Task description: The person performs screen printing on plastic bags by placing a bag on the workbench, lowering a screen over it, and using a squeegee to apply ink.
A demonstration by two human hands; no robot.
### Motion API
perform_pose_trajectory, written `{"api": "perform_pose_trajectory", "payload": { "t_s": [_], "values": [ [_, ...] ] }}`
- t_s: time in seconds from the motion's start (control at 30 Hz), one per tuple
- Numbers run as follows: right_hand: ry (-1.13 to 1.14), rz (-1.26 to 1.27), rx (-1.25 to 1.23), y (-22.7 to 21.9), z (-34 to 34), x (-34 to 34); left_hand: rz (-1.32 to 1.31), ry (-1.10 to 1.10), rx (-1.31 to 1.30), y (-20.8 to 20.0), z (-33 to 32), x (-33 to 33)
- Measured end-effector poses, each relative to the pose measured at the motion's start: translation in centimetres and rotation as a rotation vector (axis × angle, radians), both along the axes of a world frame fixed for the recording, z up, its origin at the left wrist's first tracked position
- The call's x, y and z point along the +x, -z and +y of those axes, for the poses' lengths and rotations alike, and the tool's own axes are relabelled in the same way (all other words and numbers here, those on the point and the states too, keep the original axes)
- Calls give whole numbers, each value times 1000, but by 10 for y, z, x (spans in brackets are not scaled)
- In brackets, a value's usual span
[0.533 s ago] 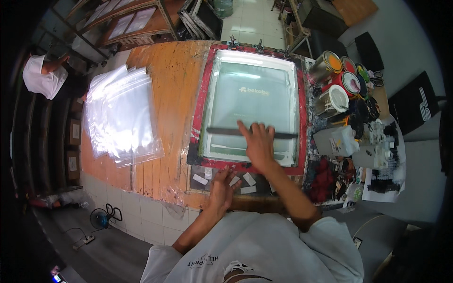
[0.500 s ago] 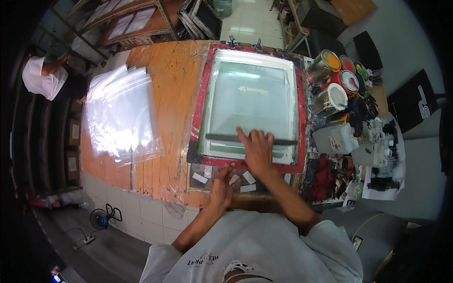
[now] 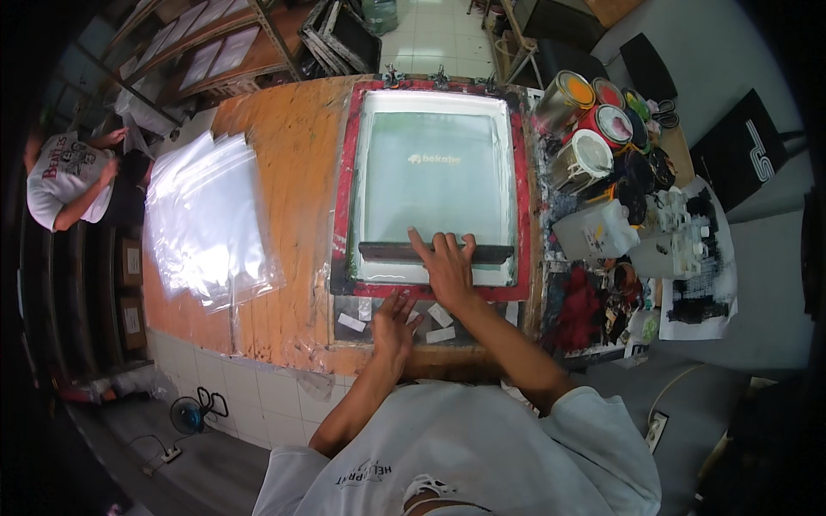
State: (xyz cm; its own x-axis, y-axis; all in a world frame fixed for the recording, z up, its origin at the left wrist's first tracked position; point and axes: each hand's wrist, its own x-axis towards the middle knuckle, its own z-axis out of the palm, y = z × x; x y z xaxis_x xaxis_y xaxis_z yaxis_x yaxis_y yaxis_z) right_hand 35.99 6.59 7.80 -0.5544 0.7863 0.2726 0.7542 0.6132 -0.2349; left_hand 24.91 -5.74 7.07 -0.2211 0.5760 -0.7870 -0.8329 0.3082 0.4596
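Observation:
A screen-printing frame (image 3: 342, 198) with a red border and pale green mesh lies on the wooden table. My right hand (image 3: 447, 268) grips a long dark squeegee (image 3: 379, 252) from above, its index finger stretched along the far side. The squeegee lies crosswise over the near part of the mesh, its broad face partly showing. At the near edge of the frame is my left hand (image 3: 394, 322), fingers stretched forward against the red border and thumb apart. A white printed design shows on the far half of the mesh.
Clear plastic bags (image 3: 211, 228) lie in a fanned pile at the left. Paint cans (image 3: 570, 95) and whitish jugs (image 3: 594, 230) crowd the right side. Metal clamps (image 3: 440, 77) hold the frame's far edge. Another person (image 3: 73, 176) is at the far left.
The view has shifted, so the table sits further left. The squeegee has tilted, showing more of its face. My left hand stays by the frame's near edge. The other person has turned.

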Motion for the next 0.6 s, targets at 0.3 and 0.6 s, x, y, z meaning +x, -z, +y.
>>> {"api": "perform_pose_trajectory", "payload": {
  "t_s": [0.3, 0.6],
  "values": [
    [24, 26, 125, 24, 168, -33, 36, -20, -48, -4, -3, 5],
    [14, -151, -117, 4, 265, -41, 23, -97, -28, -4, -17, 10]
  ]
}}
